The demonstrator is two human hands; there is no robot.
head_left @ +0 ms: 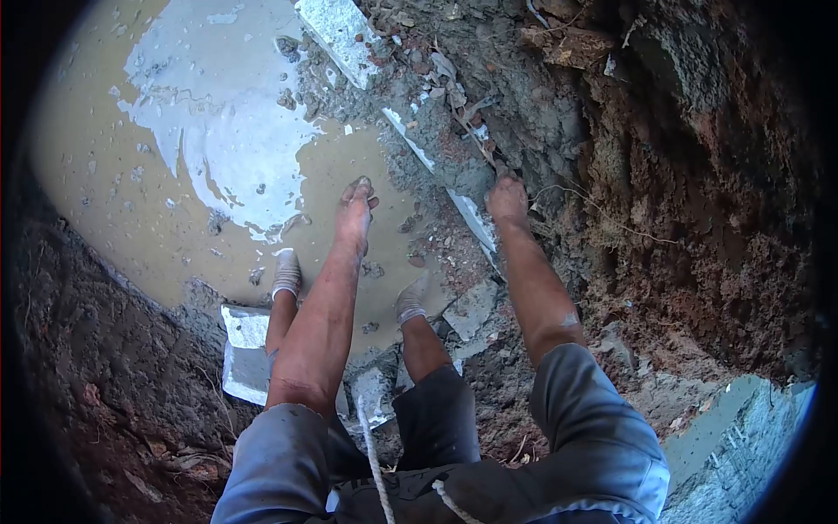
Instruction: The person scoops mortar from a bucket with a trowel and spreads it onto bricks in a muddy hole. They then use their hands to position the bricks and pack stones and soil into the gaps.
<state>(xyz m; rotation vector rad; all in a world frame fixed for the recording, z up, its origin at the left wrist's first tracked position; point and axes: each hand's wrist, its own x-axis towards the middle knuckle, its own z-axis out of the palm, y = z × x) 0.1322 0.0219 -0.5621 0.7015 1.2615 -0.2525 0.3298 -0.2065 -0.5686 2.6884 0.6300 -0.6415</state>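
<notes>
My left hand (354,208) is held over the murky brown water (336,162), fingers curled in and nothing visible in them. My right hand (508,199) is a fist beside the row of pale slab edges (471,218). A dark, narrow end (501,169) sticks out from the top of this fist toward a smooth patch of wet grey mud (464,175); I cannot tell what it belongs to. Twigs and dry leaves (471,113) lie just beyond the fist.
A rough earth wall (698,218) rises on the right. My feet, in pale socks (286,272), stand at the water's near edge. White-faced blocks (246,327) lie near the left foot, and another pale slab (336,35) lies at the top. Cords (371,445) hang from my clothing.
</notes>
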